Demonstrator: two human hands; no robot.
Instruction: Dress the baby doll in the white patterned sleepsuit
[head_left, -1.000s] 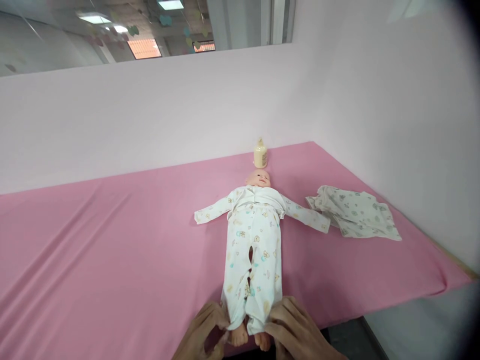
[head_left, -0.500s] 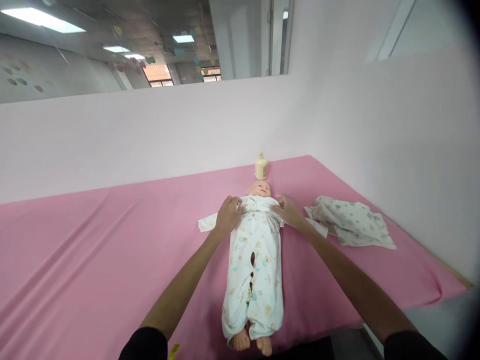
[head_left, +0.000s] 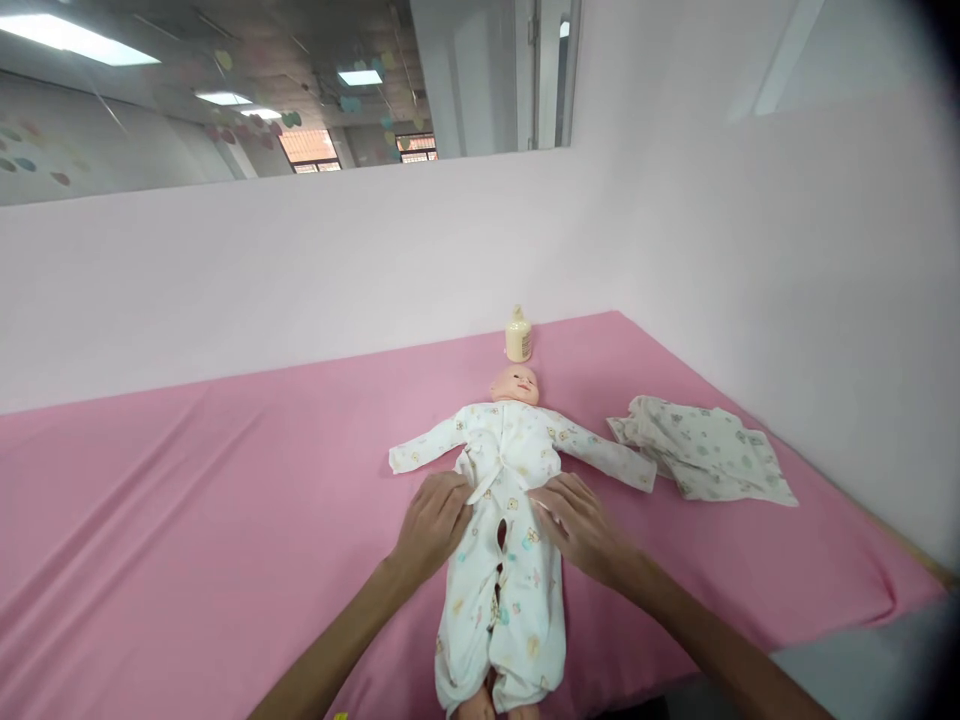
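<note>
A baby doll point(head_left: 515, 383) lies on its back on the pink-covered table point(head_left: 225, 480), head away from me. It wears a white printed shirt point(head_left: 517, 445) and matching trousers point(head_left: 502, 590), sleeves spread out to both sides. My left hand point(head_left: 435, 520) rests at the doll's left hip, fingers curled on the hem of the shirt. Against the other hip lies my right hand point(head_left: 574, 520), its fingers pressing the same hem. The doll's feet are cut off at the bottom edge.
A small cream bottle point(head_left: 518, 335) stands just beyond the doll's head near the pink wall. A crumpled set of printed baby clothes point(head_left: 701, 450) lies to the right. The table's right edge runs close to the side wall.
Both hands went from the doll's ankles up to its shoulders, then came down to the waist. The shirt now lies smoothed down over the top of the trousers.
</note>
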